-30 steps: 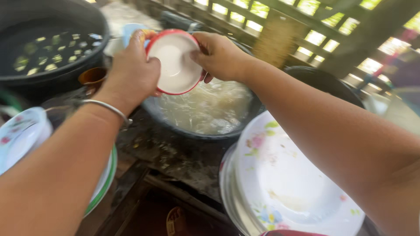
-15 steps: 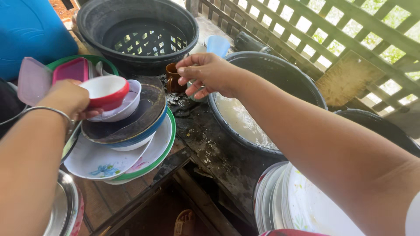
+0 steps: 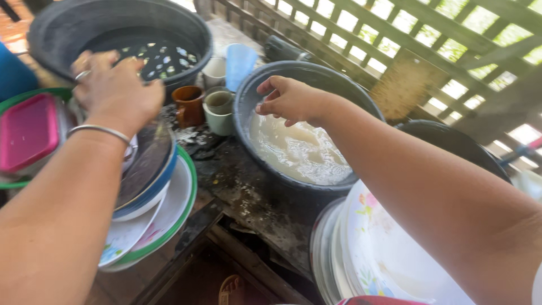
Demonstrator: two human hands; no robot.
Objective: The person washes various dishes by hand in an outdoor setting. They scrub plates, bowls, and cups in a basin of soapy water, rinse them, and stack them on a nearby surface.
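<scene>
The round dark-grey plastic wash basin holding cloudy soapy water sits at the middle of the wet wooden bench, and I place everything from it. My right hand hangs over its near-left rim, fingers loosely curled, gripping nothing. My left hand, fingers spread and empty, hovers left of the basin above a stack of plates and bowls, likely piled there within easy reach. Beyond the basin's left edge stand a brown mug and pale green cups; a perforated black tub lies further left.
</scene>
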